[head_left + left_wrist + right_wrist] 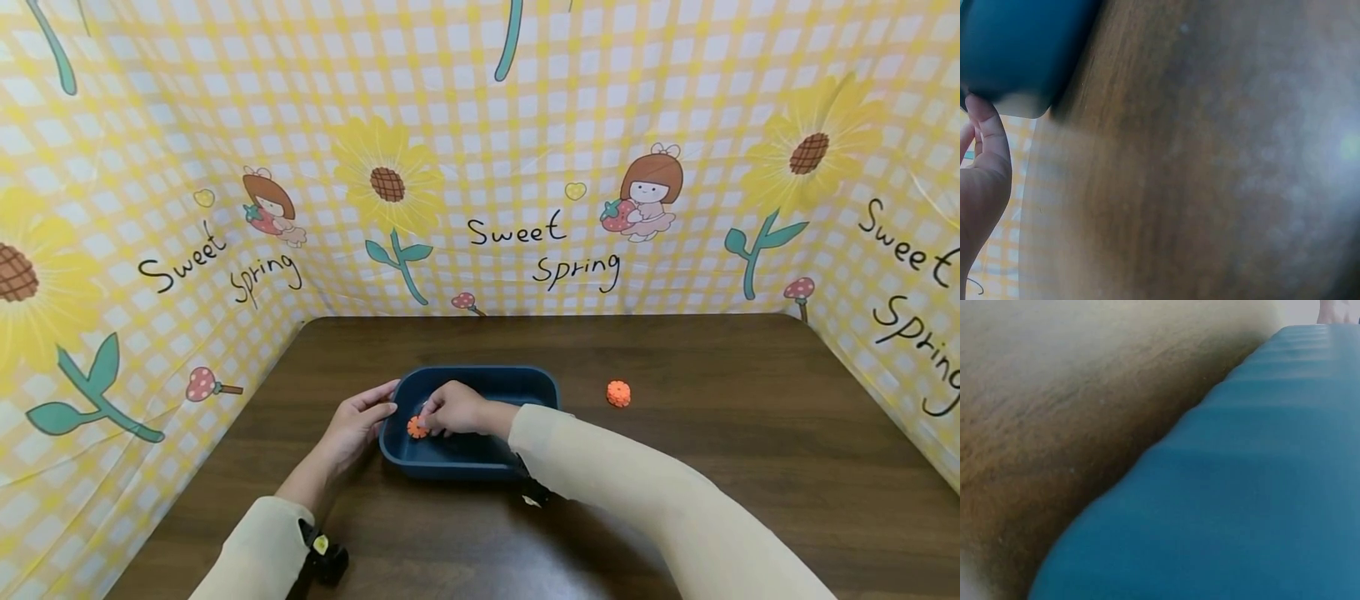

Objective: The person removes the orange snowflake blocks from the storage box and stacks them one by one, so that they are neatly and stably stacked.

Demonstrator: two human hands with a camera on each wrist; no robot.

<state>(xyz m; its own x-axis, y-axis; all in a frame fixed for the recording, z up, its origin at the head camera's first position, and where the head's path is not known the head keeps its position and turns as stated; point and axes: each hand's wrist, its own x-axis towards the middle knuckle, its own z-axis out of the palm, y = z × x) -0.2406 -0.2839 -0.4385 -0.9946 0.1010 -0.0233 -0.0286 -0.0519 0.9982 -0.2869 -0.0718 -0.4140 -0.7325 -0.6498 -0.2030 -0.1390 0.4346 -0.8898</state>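
A dark blue rectangular bin [480,472] stands on the table, its near wall filling much of the right wrist view. Inside it, toward the left end, my right hand [459,410] pinches an orange notched disc [417,427] between thumb and fingers, low over the bin's floor. My left hand [357,425] rests on the bin's left end, thumb and fingertips fairly straight against the rim. In the left wrist view its thumb [988,125] touches the bin's corner [1022,103]. To the right of the bin sits a small stack of orange notched discs [618,393].
The brown wooden table [712,433] is enclosed at the back and sides by yellow checked cloth [495,158] printed with sunflowers and lettering. The right forearm's pale sleeve [622,467] crosses over the bin's near right corner.
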